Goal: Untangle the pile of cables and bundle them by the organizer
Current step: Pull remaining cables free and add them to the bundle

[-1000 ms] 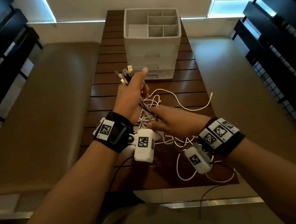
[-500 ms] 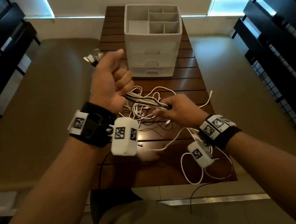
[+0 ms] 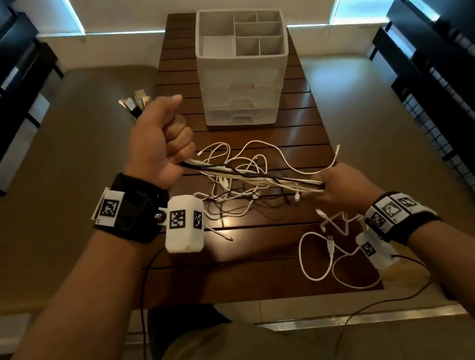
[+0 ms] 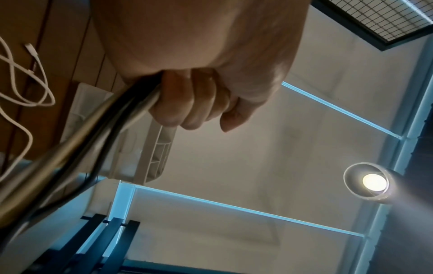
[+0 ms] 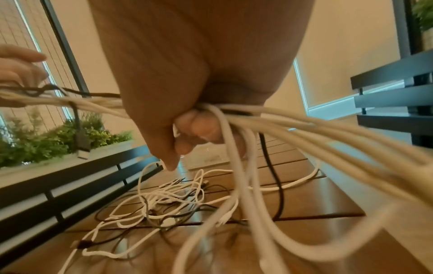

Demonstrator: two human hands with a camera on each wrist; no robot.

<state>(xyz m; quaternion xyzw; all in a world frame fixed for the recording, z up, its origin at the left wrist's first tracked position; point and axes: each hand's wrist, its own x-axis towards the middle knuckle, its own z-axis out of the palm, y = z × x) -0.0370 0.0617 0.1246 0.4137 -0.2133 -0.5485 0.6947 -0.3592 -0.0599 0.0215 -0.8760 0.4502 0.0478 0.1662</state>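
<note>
My left hand (image 3: 160, 146) is raised over the table's left edge in a fist round a bunch of white and black cables (image 3: 247, 176), their plugs (image 3: 136, 102) sticking out above the thumb. The bunch runs taut down to my right hand (image 3: 335, 187), which grips it further along. In the left wrist view my curled fingers (image 4: 187, 103) wrap the cable bunch (image 4: 98, 126). In the right wrist view the cables (image 5: 281, 126) pass through my closed fingers (image 5: 196, 129). Loose tangled loops (image 3: 238, 197) lie on the wooden table (image 3: 298, 133) below. The white organizer (image 3: 242, 66) stands at the far end.
The organizer has open top compartments and drawers below. More white cable loops (image 3: 322, 256) lie near the table's front right corner under my right wrist. Tan benches flank the table, with dark slatted railings (image 3: 438, 79) beyond. Planters (image 5: 46, 140) show in the right wrist view.
My left hand has lifted up and to the left while my right hand has slid right along the bunch, stretching the cables taut between the two hands.
</note>
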